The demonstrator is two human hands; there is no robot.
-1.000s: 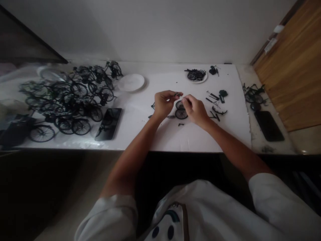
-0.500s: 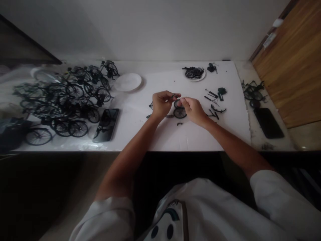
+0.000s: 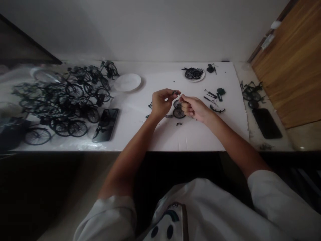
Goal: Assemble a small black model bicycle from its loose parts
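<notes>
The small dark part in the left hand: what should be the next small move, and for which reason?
Perhaps tilt the left hand a little, to show the small dark part better: this hand partly hides it, while the right hand pinches a thin pale piece close to it. Whether the two pieces touch is too small to tell.

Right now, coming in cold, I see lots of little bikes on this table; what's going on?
A person holds a small dark part in the left hand, while the right hand pinches a thin pale piece close to it; both are too small to identify. Two spoked wheels lie by the hands on the white surface, with loose dark parts to the right. Off to the left is a crowd of miniature bicycles, beside a phone.
</notes>
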